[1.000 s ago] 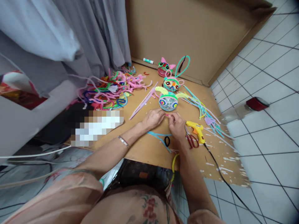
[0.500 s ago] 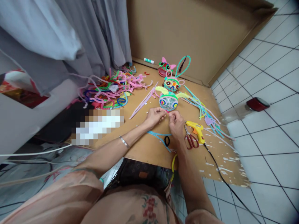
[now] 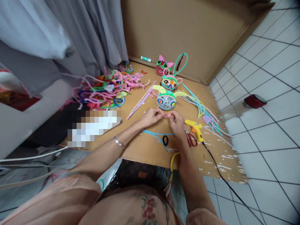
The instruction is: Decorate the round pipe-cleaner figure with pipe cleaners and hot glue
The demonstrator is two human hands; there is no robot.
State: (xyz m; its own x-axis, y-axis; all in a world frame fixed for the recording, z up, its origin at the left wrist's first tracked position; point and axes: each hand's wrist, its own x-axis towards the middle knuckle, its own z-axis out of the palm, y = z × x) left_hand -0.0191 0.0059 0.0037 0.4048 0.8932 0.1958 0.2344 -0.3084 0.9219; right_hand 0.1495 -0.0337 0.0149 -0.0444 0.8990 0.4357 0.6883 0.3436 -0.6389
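Note:
My left hand and my right hand meet over the cardboard sheet, each pinching an end of a short pink pipe cleaner piece. Just beyond them sits a round ball figure with yellow-green fuzzy ears and coloured spiral eyes. Two more pipe cleaner animal heads stand further back, one with a tall teal loop. Under my wrists lie a light blue pipe cleaner and a small black ring.
A yellow glue gun with a black cord and red-handled scissors lie right of my right hand. A heap of coloured pipe cleaners fills the left. A glue stick lies by the cardboard wall. A red-lidded jar lies on the tiles.
My hands have drawn slightly apart, so the pink piece shows stretched between the fingertips. The view has shifted a little; the things on the cardboard stay put.

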